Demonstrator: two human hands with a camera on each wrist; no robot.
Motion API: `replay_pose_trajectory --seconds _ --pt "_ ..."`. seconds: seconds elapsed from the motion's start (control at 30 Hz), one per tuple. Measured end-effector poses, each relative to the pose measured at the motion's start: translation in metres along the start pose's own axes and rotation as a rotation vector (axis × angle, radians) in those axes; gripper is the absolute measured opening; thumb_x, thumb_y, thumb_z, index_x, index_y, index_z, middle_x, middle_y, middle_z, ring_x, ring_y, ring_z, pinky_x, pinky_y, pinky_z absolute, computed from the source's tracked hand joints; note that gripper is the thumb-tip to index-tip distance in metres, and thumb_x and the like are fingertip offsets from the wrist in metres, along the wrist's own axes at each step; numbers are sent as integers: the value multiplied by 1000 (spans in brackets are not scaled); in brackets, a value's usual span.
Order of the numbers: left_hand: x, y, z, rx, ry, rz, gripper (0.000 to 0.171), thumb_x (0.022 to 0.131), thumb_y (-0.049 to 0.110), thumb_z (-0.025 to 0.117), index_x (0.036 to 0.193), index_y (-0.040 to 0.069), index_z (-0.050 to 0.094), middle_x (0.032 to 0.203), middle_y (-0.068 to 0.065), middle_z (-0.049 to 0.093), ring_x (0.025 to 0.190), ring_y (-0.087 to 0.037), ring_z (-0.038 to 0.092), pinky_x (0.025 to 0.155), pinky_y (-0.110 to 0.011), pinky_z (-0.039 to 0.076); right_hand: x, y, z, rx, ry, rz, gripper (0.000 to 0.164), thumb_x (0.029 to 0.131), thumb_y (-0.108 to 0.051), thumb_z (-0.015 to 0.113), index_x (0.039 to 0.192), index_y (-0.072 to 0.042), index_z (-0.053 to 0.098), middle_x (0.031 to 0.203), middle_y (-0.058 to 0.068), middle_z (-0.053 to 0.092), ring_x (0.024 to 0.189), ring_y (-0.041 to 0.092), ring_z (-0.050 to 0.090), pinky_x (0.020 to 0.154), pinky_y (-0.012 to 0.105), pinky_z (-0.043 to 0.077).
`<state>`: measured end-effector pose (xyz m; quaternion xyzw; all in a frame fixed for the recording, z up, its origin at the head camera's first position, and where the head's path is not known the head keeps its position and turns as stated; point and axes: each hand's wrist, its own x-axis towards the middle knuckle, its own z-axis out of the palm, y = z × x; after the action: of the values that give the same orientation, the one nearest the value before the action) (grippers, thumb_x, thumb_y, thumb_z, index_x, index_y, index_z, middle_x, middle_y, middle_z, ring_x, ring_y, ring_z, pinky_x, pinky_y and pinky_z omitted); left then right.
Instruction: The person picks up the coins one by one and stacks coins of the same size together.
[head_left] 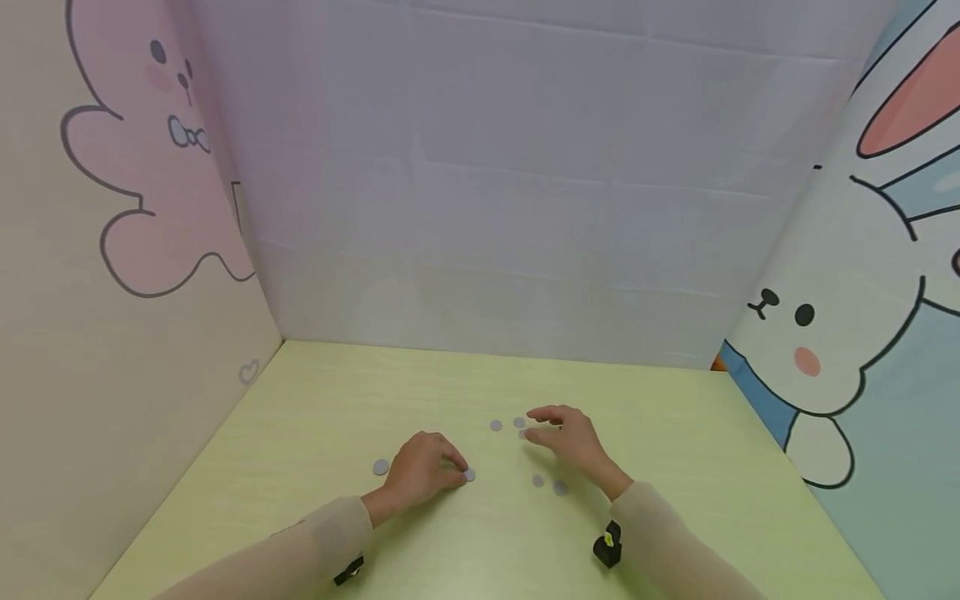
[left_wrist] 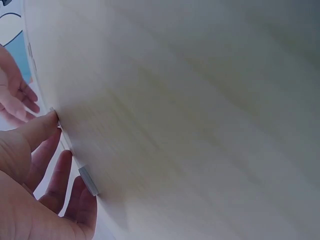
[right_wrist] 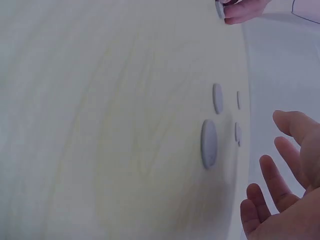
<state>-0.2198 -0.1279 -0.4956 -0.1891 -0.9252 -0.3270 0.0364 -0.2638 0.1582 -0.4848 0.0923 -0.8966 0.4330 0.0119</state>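
Note:
My left hand [head_left: 420, 471] is low over the table, its thumb and fingertips pinching a small grey disc [head_left: 470, 475] by the edge. Left of that hand lies another grey disc [head_left: 381, 467]; in the left wrist view it appears as a thick, layered piece [left_wrist: 88, 181] close to the curled lower fingers. My right hand [head_left: 573, 437] hovers with thumb and fingers spread apart, holding nothing. Its fingertips overlap a far disc [head_left: 519, 423] and a nearer one [head_left: 522, 434] in the head view.
Another disc [head_left: 496, 425] lies farther left in the far group. Two more, a small disc [head_left: 537, 481] and a larger one [head_left: 560, 487], sit below my right hand. A white backdrop [head_left: 510, 250] and printed side panels [head_left: 847, 350] border the pale yellow table [head_left: 360, 375].

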Motion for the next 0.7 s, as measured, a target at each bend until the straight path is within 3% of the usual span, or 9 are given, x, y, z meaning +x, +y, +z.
replay_pose_trajectory --seconds 0.2,0.53,0.7 --pt "-2 1 1 -22 -12 -29 8 82 24 94 84 24 85 96 9 74 104 -24 64 93 -50 54 7 16 6 -32 -6 28 27 90 -23 87 115 -14 82 121 7 72 117 31 65 102 50 52" --pt "-1 0 2 -13 -6 -21 8 82 24 93 85 25 86 96 11 74 103 -22 64 91 -47 55 13 23 11 -91 -17 -45 23 87 -19 89 108 -13 85 118 6 75 122 37 60 111 62 39" --pt "0 0 3 -14 1 -22 8 83 25 93 84 26 86 96 11 74 102 -21 64 90 -47 55 14 20 10 -107 -16 -30 20 86 -22 89 105 -15 85 119 10 70 122 42 53 105 66 34"
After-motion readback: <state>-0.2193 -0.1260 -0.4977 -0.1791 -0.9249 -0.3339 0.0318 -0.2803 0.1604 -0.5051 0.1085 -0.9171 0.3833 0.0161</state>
